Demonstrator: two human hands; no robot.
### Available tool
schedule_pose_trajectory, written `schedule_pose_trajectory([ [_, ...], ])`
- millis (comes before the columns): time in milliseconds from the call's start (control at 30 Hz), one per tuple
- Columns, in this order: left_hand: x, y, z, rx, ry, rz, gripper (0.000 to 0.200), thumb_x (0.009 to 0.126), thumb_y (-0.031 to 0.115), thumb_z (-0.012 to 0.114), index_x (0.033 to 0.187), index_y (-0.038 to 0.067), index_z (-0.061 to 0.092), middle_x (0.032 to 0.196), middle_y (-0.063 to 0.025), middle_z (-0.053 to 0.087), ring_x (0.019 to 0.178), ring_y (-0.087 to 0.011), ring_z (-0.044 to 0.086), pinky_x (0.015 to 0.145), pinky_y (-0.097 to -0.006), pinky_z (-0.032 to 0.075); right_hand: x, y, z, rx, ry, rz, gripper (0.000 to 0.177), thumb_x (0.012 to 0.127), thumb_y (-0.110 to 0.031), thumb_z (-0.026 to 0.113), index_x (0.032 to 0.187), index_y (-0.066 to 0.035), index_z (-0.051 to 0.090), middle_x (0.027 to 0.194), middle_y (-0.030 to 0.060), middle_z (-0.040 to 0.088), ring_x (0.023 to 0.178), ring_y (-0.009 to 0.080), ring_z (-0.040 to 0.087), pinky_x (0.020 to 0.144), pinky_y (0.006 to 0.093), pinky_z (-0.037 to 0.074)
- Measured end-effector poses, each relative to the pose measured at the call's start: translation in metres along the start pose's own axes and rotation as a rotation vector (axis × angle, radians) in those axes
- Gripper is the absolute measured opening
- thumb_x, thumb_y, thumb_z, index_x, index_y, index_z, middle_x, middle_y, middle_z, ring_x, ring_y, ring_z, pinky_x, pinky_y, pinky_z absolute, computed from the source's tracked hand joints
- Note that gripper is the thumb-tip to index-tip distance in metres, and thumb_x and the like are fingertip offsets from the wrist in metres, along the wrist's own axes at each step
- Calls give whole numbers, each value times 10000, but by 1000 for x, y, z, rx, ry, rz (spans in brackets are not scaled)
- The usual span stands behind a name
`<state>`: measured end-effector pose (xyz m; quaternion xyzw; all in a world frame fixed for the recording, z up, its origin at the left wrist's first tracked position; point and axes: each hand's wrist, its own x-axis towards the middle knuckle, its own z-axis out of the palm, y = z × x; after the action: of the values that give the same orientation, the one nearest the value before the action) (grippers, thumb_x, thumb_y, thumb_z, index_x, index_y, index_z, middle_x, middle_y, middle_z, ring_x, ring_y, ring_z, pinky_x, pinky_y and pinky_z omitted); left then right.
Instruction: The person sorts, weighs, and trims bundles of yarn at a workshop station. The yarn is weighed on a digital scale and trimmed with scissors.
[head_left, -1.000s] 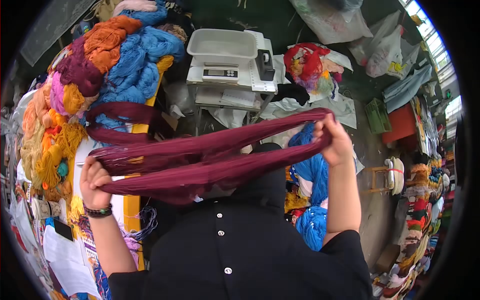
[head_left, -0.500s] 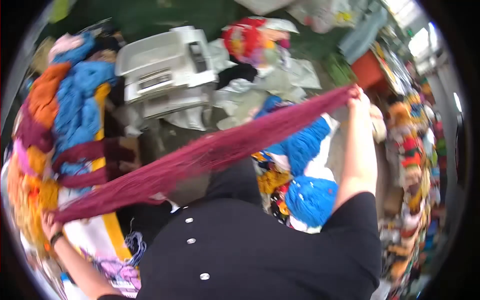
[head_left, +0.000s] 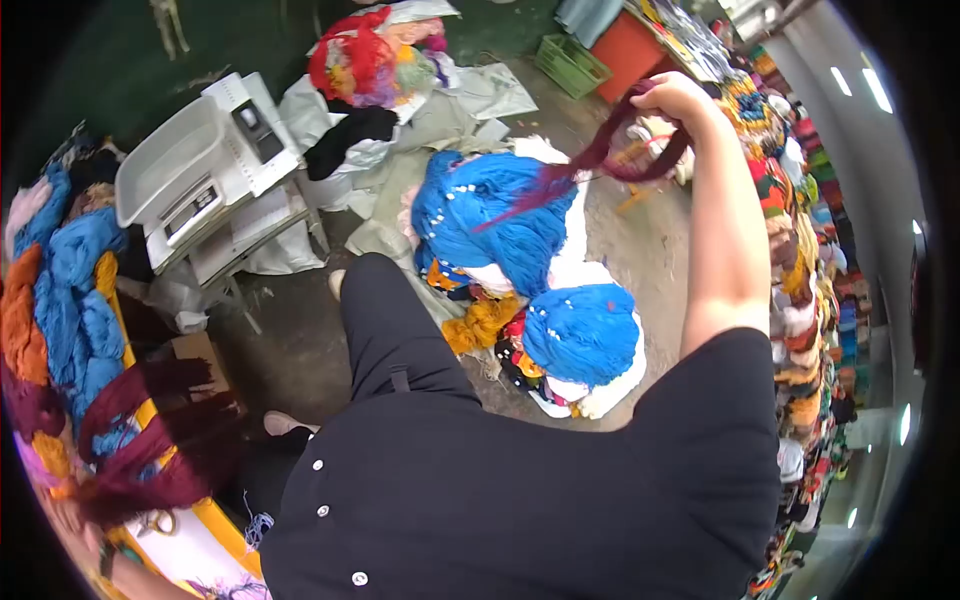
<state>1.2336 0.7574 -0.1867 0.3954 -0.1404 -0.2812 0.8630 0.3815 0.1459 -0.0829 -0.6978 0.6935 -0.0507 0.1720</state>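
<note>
Raised at the upper right, my right hand (head_left: 672,98) is closed on maroon yarn (head_left: 650,168), which hangs in a loop with a loose, blurred end trailing left over a blue yarn bundle (head_left: 500,205). At the lower left edge, my left hand (head_left: 75,520) is beside more maroon yarn (head_left: 150,470); its fingers are blurred and partly hidden. That yarn lies over the yellow-edged surface (head_left: 225,530), near blue skeins (head_left: 75,290) and orange yarn (head_left: 22,310).
A white scale with a tray (head_left: 175,165) stands at the upper left. Red yarn (head_left: 345,60) lies on sheets behind it. A second blue bundle (head_left: 582,335) rests on the floor in front of me. A green basket (head_left: 572,66) and stacked yarns (head_left: 800,300) are at the right.
The maroon skein no longer stretches between my hands; a loop hangs from my right hand. The view has shifted, and my left hand sits nearer the lower left edge.
</note>
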Motion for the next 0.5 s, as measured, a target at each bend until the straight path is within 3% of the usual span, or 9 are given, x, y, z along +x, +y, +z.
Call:
schedule_pose_trajectory([
  [67, -14, -24, 54, -89, -240, -42, 288, 1008, 104, 331, 1227, -17, 472, 701, 22, 369, 573, -77, 333, 554, -221, 288, -1, -21, -7, -41, 193, -133, 224, 753, -234, 718, 860, -45, 663, 679, 21, 616, 547, 123, 545, 500, 292, 422],
  [133, -41, -51, 101, -156, -402, -79, 302, 1013, 96, 325, 1251, -40, 452, 671, 24, 329, 532, -66, 296, 490, -204, 268, -5, -39, -16, 51, 312, -417, 301, 792, -256, 691, 1017, -56, 680, 803, 26, 670, 696, 105, 587, 581, 289, 455],
  [167, -55, -71, 125, -186, -463, -102, 309, 1016, 92, 322, 1263, -51, 442, 656, 25, 310, 512, -61, 278, 458, -196, 259, -38, -73, -16, 112, 405, -456, 321, 808, -266, 687, 1054, -61, 674, 814, 20, 667, 708, 85, 575, 589, 255, 442],
  [200, -69, -89, 158, -208, -530, -152, 277, 1018, 109, 332, 1196, -44, 479, 650, 23, 309, 508, -57, 279, 452, -194, 267, -58, -97, -16, 210, 455, -444, 270, 875, -228, 638, 1073, -46, 653, 789, -27, 610, 612, 44, 490, 560, 200, 381],
  [333, -116, -153, 213, -107, -329, -100, 204, 1031, 205, 364, 1035, 75, 522, 591, 56, 302, 445, -32, 243, 373, -183, 233, -74, -136, -28, 748, 387, -659, 232, 923, -202, 607, 1100, -54, 610, 856, 9, 654, 617, 16, 508, 488, 147, 322],
  [500, -143, -231, 197, -170, -89, -310, 219, 1013, 277, 429, 999, 102, 560, 585, 82, 314, 459, -23, 261, 404, -187, 234, -96, -207, -33, 1108, 248, -892, 168, 941, -147, 565, 1026, -3, 577, 805, 39, 582, 597, 64, 453, 490, 193, 313],
])
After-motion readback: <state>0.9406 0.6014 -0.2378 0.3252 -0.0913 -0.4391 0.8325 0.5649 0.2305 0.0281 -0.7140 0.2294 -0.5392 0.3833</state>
